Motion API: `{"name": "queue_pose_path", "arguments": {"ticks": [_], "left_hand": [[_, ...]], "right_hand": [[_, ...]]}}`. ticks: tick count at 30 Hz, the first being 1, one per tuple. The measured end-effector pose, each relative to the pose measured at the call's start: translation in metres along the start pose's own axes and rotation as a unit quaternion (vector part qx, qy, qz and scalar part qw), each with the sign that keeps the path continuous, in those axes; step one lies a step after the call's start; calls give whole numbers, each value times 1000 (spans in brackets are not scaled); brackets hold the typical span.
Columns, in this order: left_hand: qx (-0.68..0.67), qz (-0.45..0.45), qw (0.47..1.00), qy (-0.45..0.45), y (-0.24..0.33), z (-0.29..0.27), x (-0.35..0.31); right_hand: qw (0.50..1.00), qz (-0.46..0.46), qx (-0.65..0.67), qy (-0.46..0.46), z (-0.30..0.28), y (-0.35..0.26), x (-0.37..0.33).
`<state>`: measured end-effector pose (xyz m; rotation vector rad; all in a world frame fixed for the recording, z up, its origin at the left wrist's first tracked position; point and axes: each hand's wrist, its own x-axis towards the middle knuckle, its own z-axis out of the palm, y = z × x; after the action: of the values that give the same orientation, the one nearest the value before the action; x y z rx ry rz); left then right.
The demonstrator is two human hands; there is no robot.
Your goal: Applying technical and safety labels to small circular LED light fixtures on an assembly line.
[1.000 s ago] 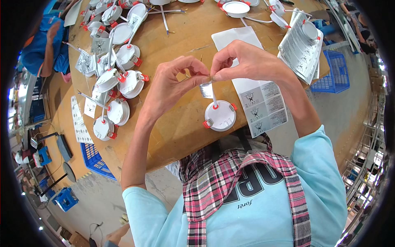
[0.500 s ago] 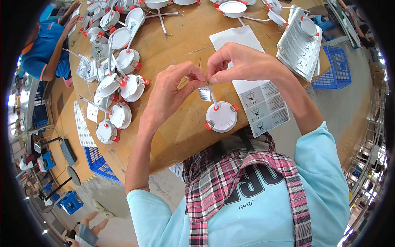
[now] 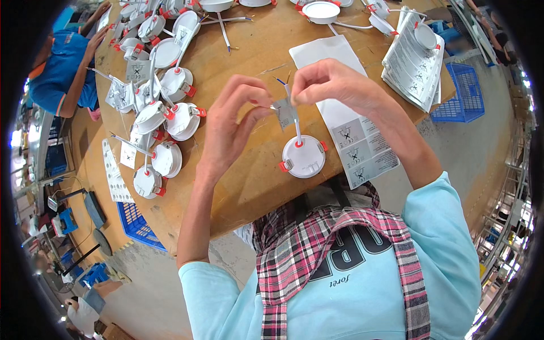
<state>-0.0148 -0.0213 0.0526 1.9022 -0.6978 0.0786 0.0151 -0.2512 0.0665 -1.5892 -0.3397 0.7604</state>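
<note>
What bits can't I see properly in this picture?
All in the head view:
Front of the lamp nearest the person: hidden, face down on the table.
Print on the grey label: too small.
Whether the left hand touches that label: too blurred.
Blue basket on the left: partly hidden by the table.
Topmost lamps: cut off by the upper edge.

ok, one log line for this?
left hand: by grey rectangular label; right hand: by thin white cable; red-clipped round white lamp: back side up, near edge of brown table
</note>
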Motion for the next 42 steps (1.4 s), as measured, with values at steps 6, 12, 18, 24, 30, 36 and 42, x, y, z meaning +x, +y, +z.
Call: {"name": "queue_pose_path", "arguments": {"ticks": [6,12,18,24,30,36,42], "left_hand": [[32,17,998,49,-4,6,-2],[41,10,997,67,-3,9,-1],[74,23,996,51,3,12,-4],[82,45,994,49,-2,19,-3],[-30,3,993,116,-7,14,-12],[-61,-138,977,148,2,20,-21],[-120,-176,955,205,0,15,-43]], "right_hand": [[999,-15,2,51,13,-1,-5],[994,-34,-83,61,20,-7,-5],[991,-46,-105,65,29,-12,-8],[993,-30,-98,61,21,-2,-7],[995,-28,-32,90,34,-7,0],[990,-48,-56,119,54,-11,12],[990,-41,-50,123,74,3,26]]}}
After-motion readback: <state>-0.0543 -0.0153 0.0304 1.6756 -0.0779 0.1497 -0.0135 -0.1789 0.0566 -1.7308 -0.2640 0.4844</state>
